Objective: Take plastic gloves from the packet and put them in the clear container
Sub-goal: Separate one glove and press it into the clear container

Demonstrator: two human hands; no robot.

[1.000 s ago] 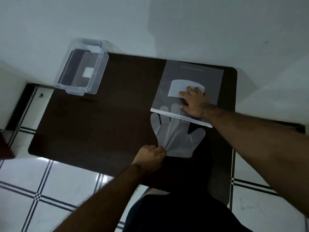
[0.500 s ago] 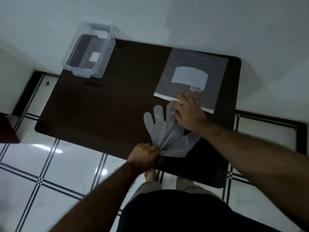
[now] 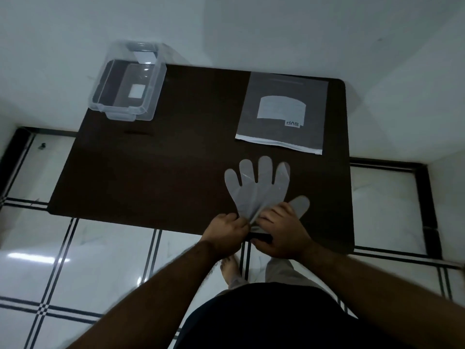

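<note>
A translucent plastic glove [image 3: 256, 187] lies flat on the dark table [image 3: 156, 172], fingers pointing away from me, fully outside the packet. My left hand [image 3: 226, 233] pinches its cuff at the table's near edge. My right hand [image 3: 281, 230] grips the cuff from the other side, covering the glove's base below the thumb. The grey packet [image 3: 284, 112] lies flat at the far right, its open white edge facing me. The clear container [image 3: 128, 81] stands open at the table's far left corner, a white label showing through its bottom.
The table stands against a white wall [image 3: 251, 26]. White floor tiles with dark lines [image 3: 100, 260] lie below its near edge. My bare foot [image 3: 230, 269] and dark shirt [image 3: 264, 321] show underneath.
My right hand left the packet and came down to the glove's cuff beside my left hand. The glove slid toward me, clear of the packet.
</note>
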